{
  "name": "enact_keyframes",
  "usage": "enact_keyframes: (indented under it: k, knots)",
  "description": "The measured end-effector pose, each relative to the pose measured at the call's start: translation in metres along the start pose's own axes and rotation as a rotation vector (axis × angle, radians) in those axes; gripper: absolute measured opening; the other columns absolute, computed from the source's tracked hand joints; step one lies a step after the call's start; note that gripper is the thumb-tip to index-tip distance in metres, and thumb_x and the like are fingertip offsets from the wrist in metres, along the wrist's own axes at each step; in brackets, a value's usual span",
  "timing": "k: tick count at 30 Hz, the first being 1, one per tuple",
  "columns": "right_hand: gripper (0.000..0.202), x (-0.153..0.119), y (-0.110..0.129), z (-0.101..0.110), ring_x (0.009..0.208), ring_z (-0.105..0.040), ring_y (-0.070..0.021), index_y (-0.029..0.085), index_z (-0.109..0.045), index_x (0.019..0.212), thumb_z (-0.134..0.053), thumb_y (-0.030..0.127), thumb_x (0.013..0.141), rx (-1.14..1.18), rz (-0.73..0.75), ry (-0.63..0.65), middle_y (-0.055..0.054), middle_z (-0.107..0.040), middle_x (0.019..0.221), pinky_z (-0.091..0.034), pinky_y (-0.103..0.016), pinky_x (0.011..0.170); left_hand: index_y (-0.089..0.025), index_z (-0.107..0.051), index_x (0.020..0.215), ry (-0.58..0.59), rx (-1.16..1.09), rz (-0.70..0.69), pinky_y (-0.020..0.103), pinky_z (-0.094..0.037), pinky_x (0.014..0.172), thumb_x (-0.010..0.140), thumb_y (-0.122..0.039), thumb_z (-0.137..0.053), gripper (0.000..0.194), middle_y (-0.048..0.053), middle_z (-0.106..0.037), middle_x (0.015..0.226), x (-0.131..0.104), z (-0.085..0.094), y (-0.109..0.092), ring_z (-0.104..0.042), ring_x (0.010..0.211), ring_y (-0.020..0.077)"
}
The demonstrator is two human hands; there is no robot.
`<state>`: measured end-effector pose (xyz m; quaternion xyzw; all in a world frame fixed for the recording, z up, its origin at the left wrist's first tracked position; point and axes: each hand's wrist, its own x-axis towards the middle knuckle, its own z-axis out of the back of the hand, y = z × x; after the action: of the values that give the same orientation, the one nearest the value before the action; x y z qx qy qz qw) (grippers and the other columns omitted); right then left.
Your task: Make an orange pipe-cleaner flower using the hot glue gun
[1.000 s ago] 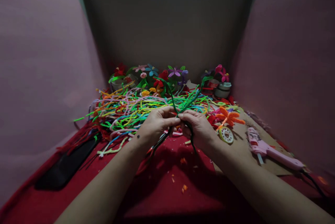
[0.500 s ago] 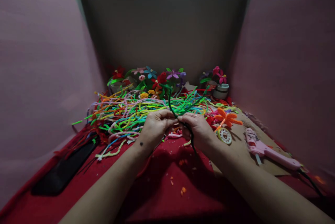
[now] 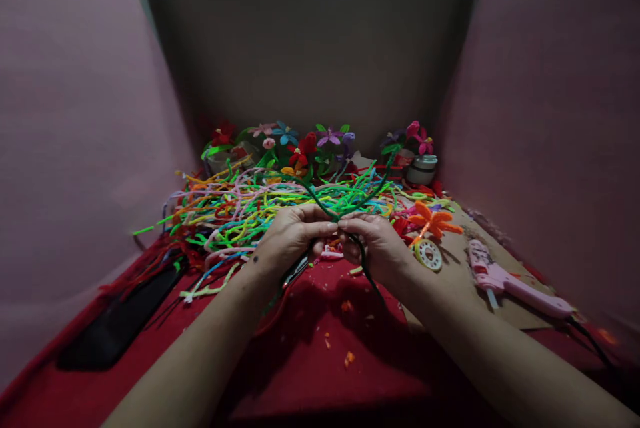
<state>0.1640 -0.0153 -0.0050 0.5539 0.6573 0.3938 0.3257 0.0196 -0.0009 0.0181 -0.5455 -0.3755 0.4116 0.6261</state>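
Dark green pipe cleaners (image 3: 319, 199) cross between my two hands, their ends spreading up to the left and right and one end hanging below. My left hand (image 3: 295, 235) pinches them at the crossing. Close beside it, my right hand (image 3: 373, 241) pinches them too, fingertips almost touching those of the left. Something with a pale metallic edge (image 3: 295, 271) shows under my left palm; most of it is hidden. Behind the hands lies a big pile of coloured pipe cleaners (image 3: 240, 205).
Pipe-cleaner flowers (image 3: 330, 137) and a jar (image 3: 423, 170) stand at the back. At right are an orange flower (image 3: 434, 221), a tape roll (image 3: 429, 255) and a pink glue gun (image 3: 520, 291) on cardboard. A black phone-like slab (image 3: 117, 328) lies left on red cloth (image 3: 320, 381).
The left upper stem of the green pipe cleaners has swung down to the left. Its hanging end has shifted slightly right. Both hands keep their pinch.
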Motion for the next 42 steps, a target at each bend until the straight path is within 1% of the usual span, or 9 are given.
enact_keyframes:
  k: [4, 8, 13, 19, 23, 27, 31, 36, 42]
  knots:
    - [0.011, -0.001, 0.001, 0.001, 0.033, -0.042, -0.0041, 0.012, -0.055, 0.055, -0.064, 0.018, 0.058, -0.005, -0.007, -0.007, 0.003, -0.055, 0.048, -0.031, -0.017, 0.034, -0.011, -0.061, 0.074, 0.003, 0.019, -0.016, 0.015, -0.031, 0.037, 0.069, -0.026, -0.064, 0.016, 0.001, -0.064, 0.064, 0.000, 0.000, 0.000, -0.041, 0.036, 0.0021]
    - [0.010, -0.001, 0.001, 0.002, 0.035, -0.046, -0.0049, 0.011, -0.057, 0.056, -0.063, 0.018, 0.061, -0.031, -0.006, -0.017, 0.001, -0.058, 0.050, -0.034, -0.017, 0.034, -0.011, -0.060, 0.072, -0.015, 0.028, -0.037, 0.014, -0.028, 0.034, 0.071, -0.026, -0.062, 0.016, 0.001, -0.065, 0.064, 0.000, -0.002, -0.001, -0.041, 0.034, 0.0010]
    - [0.009, -0.001, -0.001, 0.004, 0.038, -0.050, -0.0053, 0.010, -0.060, 0.062, -0.061, 0.017, 0.066, -0.018, 0.025, 0.031, -0.001, -0.062, 0.056, -0.037, -0.015, 0.035, -0.013, -0.058, 0.085, 0.003, -0.125, -0.013, 0.014, -0.024, 0.030, 0.074, -0.028, -0.062, 0.019, -0.001, -0.064, 0.061, 0.000, -0.004, 0.002, -0.038, 0.029, 0.0002]
    - [0.009, 0.000, -0.002, 0.006, 0.039, -0.053, -0.0074, 0.011, -0.058, 0.065, -0.066, 0.015, 0.065, 0.054, 0.019, 0.033, -0.003, -0.064, 0.055, -0.044, -0.017, 0.038, -0.012, -0.057, 0.096, 0.073, -0.207, -0.023, 0.014, -0.023, 0.028, 0.070, -0.026, -0.066, 0.031, 0.000, -0.064, 0.061, 0.004, -0.003, 0.009, -0.039, 0.029, 0.0017]
    - [0.008, 0.001, -0.002, 0.008, 0.040, -0.054, -0.0074, 0.009, -0.060, 0.063, -0.064, 0.015, 0.067, 0.059, -0.013, 0.096, -0.005, -0.065, 0.054, -0.043, -0.016, 0.037, -0.013, -0.057, 0.094, 0.089, -0.202, -0.030, 0.013, -0.024, 0.027, 0.071, -0.025, -0.066, 0.028, -0.002, -0.061, 0.058, 0.004, -0.003, 0.010, -0.040, 0.029, 0.0024]
    - [0.010, 0.001, -0.003, 0.008, 0.039, -0.053, -0.0071, 0.008, -0.063, 0.064, -0.064, 0.017, 0.067, 0.049, -0.010, 0.098, -0.004, -0.065, 0.056, -0.042, -0.016, 0.035, -0.013, -0.056, 0.080, 0.020, -0.145, -0.032, 0.013, -0.023, 0.026, 0.071, -0.025, -0.065, 0.017, -0.003, -0.060, 0.055, 0.002, -0.006, 0.005, -0.037, 0.026, 0.0009]
    - [0.011, -0.001, -0.002, 0.006, 0.036, -0.051, -0.0068, 0.009, -0.064, 0.066, -0.064, 0.020, 0.067, 0.030, -0.027, 0.092, -0.003, -0.064, 0.055, -0.039, -0.016, 0.033, -0.013, -0.052, 0.072, -0.023, -0.107, -0.050, 0.013, -0.024, 0.028, 0.070, -0.025, -0.065, 0.017, -0.004, -0.059, 0.053, 0.001, -0.008, 0.003, -0.038, 0.027, 0.0016]
    - [0.017, -0.001, 0.000, 0.005, 0.032, -0.048, -0.0055, 0.010, -0.060, 0.059, -0.063, 0.024, 0.069, -0.029, -0.014, 0.050, 0.000, -0.060, 0.049, -0.037, -0.015, 0.031, -0.011, -0.053, 0.077, 0.008, -0.049, -0.051, 0.014, -0.026, 0.031, 0.074, -0.025, -0.059, 0.015, 0.001, -0.063, 0.060, 0.000, -0.010, 0.002, -0.042, 0.031, 0.0027]
    - [0.017, -0.002, 0.000, 0.003, 0.031, -0.046, -0.0046, 0.010, -0.060, 0.058, -0.061, 0.023, 0.069, -0.049, -0.018, 0.037, 0.000, -0.059, 0.047, -0.035, -0.014, 0.030, -0.012, -0.053, 0.082, 0.059, -0.109, -0.038, 0.015, -0.026, 0.032, 0.073, -0.023, -0.057, 0.015, 0.000, -0.061, 0.059, 0.000, -0.007, 0.001, -0.041, 0.031, 0.0031]
